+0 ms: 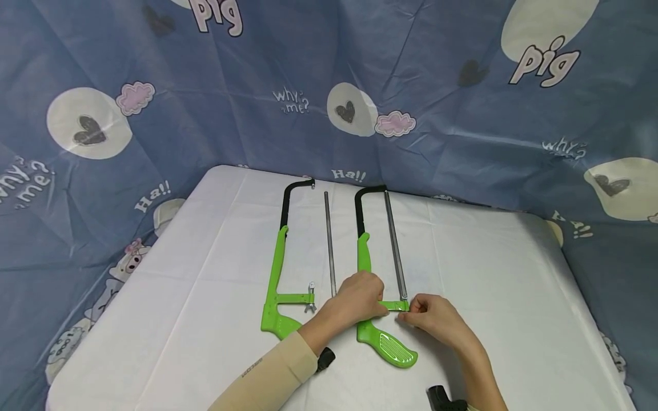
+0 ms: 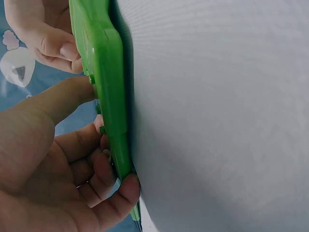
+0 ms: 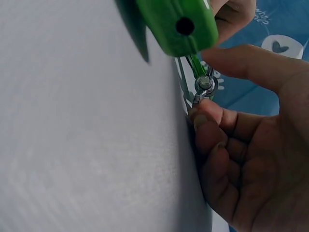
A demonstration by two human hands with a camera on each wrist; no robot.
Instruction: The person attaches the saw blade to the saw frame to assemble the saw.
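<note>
A green and black hacksaw [image 1: 362, 251] lies on the white table [image 1: 205, 297], its blade [image 1: 395, 251] running along its right side. My left hand [image 1: 377, 305] grips the green frame [image 2: 106, 96] just above the handle [image 1: 390, 344], fingers curled round its edge. At the end of the green cross arm, my right hand [image 1: 408, 314] pinches the metal wing nut [image 3: 205, 84] between thumb and forefinger. In the right wrist view the handle's butt [image 3: 178, 24] with its dark hole sits just above the nut.
A second green hacksaw [image 1: 280, 274] without a blade lies to the left, its own wing nut [image 1: 311, 298] at the arm's end. A loose blade [image 1: 329, 245] lies between the two saws. Blue printed cloth [image 1: 462, 125] hangs behind and around the table.
</note>
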